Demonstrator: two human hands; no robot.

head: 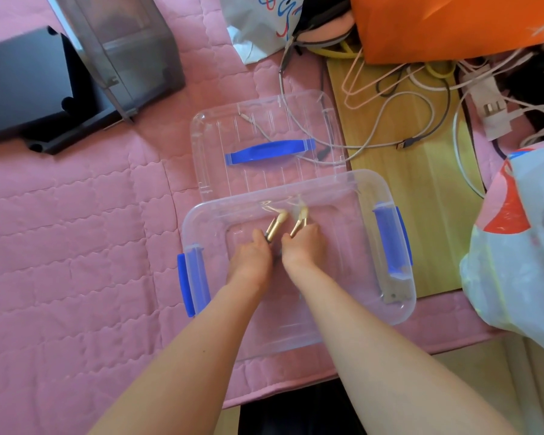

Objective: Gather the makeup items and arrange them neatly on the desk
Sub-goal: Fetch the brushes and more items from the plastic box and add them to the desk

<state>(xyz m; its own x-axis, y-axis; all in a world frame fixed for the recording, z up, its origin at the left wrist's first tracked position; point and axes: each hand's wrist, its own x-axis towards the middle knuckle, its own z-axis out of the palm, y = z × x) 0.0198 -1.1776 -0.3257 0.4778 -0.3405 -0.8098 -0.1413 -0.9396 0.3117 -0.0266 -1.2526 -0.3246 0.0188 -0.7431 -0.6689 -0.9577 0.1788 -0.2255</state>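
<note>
Left hand (251,257) grips one brush (274,227), right hand (299,248) the other brush (300,219), inside the box (371,178); best lift both straight up, bristles clear.

A pink quilt (76,230), perhaps bedding, carries clear box (343,246), lid (264,127).

Two makeup brushes inside the clear box (343,287): left brush (275,227) in my left hand (252,257), right brush (299,226) in my right hand (300,246). One box, one clear lid (264,120) touching its far side, three blue grips: left latch (186,284), right latch (393,240), lid handle (269,151). Beyond the box one orange bag (437,23); two plastic bags, far bag (258,23) and right-side bag (522,246).
</note>
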